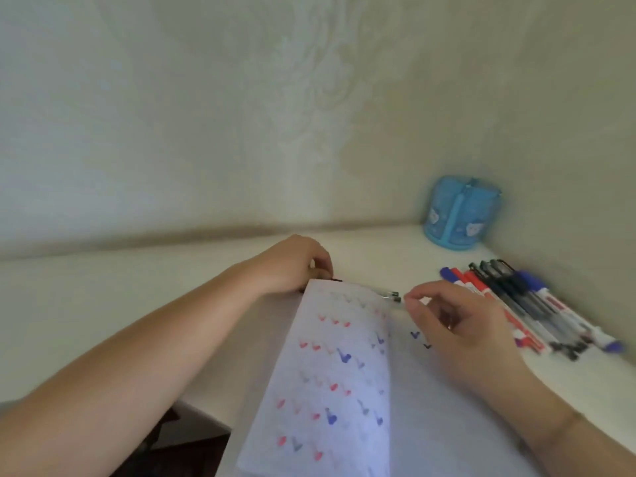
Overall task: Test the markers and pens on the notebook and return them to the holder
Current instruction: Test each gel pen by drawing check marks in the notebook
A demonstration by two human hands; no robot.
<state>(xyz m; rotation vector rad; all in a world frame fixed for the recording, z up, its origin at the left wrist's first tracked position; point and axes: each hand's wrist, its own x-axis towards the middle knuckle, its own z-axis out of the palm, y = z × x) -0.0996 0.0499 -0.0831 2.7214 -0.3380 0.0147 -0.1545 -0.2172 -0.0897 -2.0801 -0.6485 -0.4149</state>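
Clear-barrelled and light, the pen (389, 295) lies across the top edge of the notebook (340, 373); its smooth, stiff body is best taken mid-barrel. The right hand (451, 325) pinches its near end, while the left hand (292, 266) pinches a dark cap (335, 279), apparently. Remaining markers and pens (526, 304) lie beside the blue holder (459, 215).

left hand (292, 266) and right hand (447, 325) pinching pen (390, 296), notebook (330, 380)

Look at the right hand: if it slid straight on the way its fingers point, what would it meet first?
The right hand points left along the notebook's top edge, pinching a pen. Going on, it would probably meet the left hand first; depth is unclear.
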